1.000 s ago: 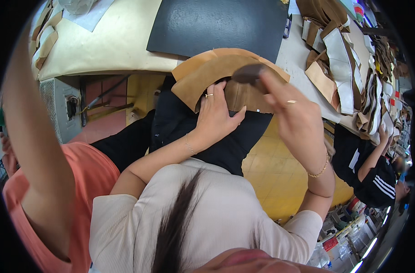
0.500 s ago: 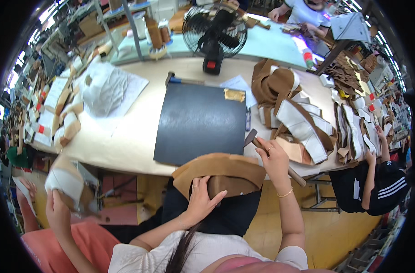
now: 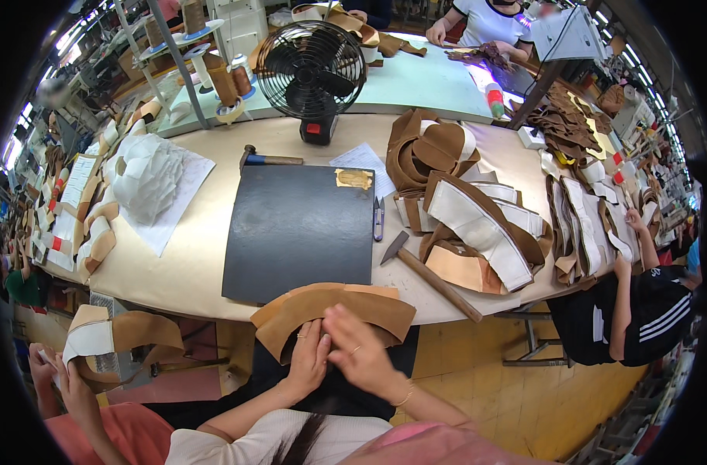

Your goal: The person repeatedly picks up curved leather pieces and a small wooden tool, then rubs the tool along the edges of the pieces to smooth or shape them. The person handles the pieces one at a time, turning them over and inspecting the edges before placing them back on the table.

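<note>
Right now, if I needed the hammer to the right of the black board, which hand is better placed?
Right, I'd judge. The right hand is nearer the hammer, whose wooden handle slants down to the near right. The left hand is farther off, against the curved brown piece.

- Right hand (image 3: 361, 353) blurred at the fingers
- Curved brown leather piece (image 3: 373, 310) partly hidden behind left hand (image 3: 308, 360)
- White-shirted co-worker (image 3: 489, 29) cut off by the top edge

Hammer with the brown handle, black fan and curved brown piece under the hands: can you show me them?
Brown-handled hammer (image 3: 439, 284), head view: wooden handle.
Black fan (image 3: 311, 71), head view: middle of its round cage.
Curved brown piece (image 3: 365, 304), head view: brown band.
</note>
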### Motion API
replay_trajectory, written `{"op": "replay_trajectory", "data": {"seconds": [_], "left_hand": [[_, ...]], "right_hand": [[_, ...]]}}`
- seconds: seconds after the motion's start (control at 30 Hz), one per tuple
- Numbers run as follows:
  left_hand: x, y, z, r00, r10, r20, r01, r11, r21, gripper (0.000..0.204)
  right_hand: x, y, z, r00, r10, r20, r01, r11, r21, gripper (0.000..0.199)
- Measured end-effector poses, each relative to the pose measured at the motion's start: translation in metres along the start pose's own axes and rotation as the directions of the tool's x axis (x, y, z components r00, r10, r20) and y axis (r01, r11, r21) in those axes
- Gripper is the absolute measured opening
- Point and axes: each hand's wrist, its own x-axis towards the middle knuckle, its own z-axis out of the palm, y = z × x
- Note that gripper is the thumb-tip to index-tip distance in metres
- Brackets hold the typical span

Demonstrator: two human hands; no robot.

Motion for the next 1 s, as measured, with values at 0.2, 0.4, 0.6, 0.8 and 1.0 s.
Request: {"op": "replay_trajectory", "data": {"seconds": [0.2,0.4,0.6,0.8,1.0], "left_hand": [[-0.016,-0.038,0.005,0.985,0.171,-0.007,-0.171,0.985,-0.033,0.051],[-0.040,-0.066,0.020,0.995,-0.097,-0.031,0.082,0.943,-0.323,0.072],[-0.036,-0.040,0.012,0.988,-0.113,0.104,0.148,0.881,-0.449,0.100],[-0.050,-0.059,0.013,0.981,-0.067,0.182,0.127,0.932,-0.340,0.102],[-0.060,-0.068,0.013,0.972,-0.008,0.234,0.029,0.996,-0.090,0.099]], "right_hand": [[-0.041,0.021,0.071,0.995,0.090,-0.037,-0.079,0.968,0.237,0.067],[-0.051,0.018,0.084,0.975,0.202,-0.094,-0.156,0.921,0.358,0.070],[-0.075,0.019,0.094,0.935,0.346,-0.084,-0.264,0.833,0.487,0.081],[-0.089,0.016,0.095,0.926,0.377,-0.023,-0.328,0.832,0.448,0.090],[-0.112,0.027,0.098,0.918,0.394,0.048,-0.391,0.877,0.279,0.086]]}}
